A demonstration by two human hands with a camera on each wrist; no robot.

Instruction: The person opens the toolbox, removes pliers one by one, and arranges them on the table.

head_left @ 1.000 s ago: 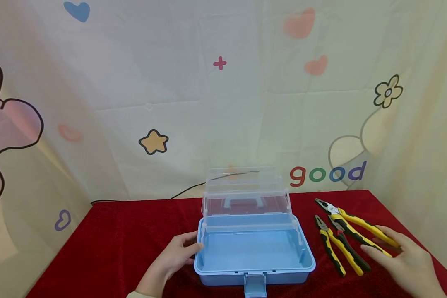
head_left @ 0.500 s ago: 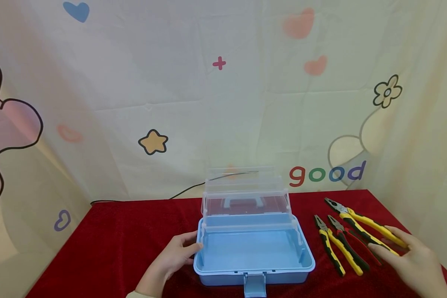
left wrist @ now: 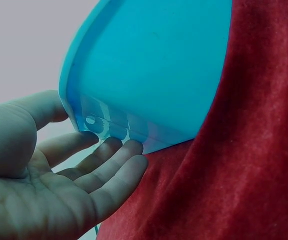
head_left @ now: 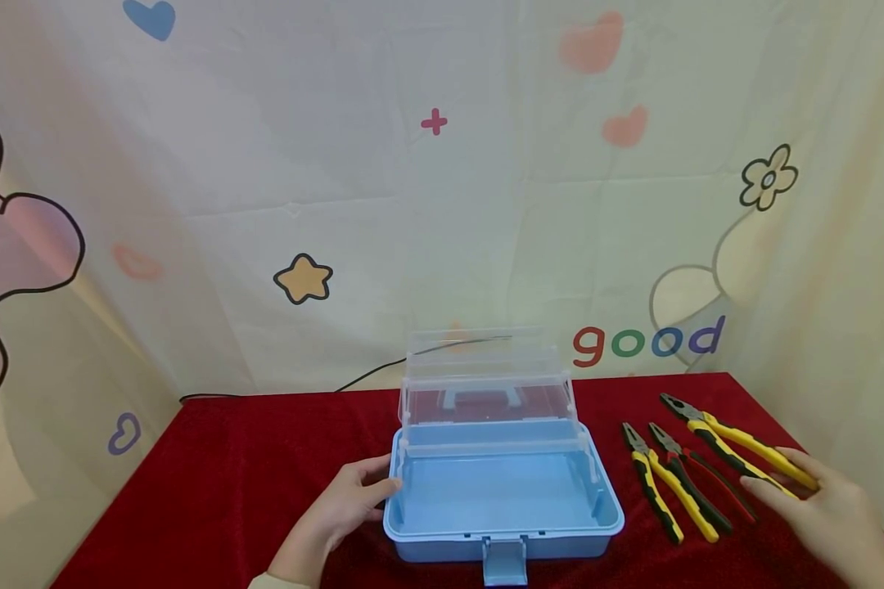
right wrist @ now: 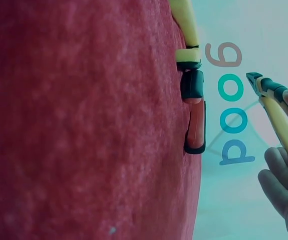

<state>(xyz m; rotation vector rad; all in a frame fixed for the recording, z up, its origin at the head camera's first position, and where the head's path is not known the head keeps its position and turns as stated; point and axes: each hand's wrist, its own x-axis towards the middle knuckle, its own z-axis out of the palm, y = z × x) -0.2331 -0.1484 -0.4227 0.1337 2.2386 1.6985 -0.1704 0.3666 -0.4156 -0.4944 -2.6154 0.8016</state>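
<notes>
My left hand (head_left: 346,503) holds the left side of a light blue toolbox (head_left: 435,550), its thumb at the rim and its fingers against the outer wall in the left wrist view. The toolbox is open, with its clear lid (head_left: 486,364) standing up behind. At the far right, my right hand (head_left: 832,511) grips yellow-and-black pliers (head_left: 755,446) by the handles, jaws pointing away to the back left. Between that hand and the toolbox lie yellow-and-black pliers (head_left: 683,501) and red-and-black pliers (head_left: 700,496), side by side on the cloth.
A dark red cloth (head_left: 250,474) covers the table. The toolbox's front latch (head_left: 504,563) hangs down. Behind the table is a pale printed curtain (head_left: 471,245), and a thin black cable (head_left: 372,376) runs along its foot.
My right hand has carried its pliers to the right, away from the other two, uncovering more of the red-and-black pair. The left hand and toolbox stay put.
</notes>
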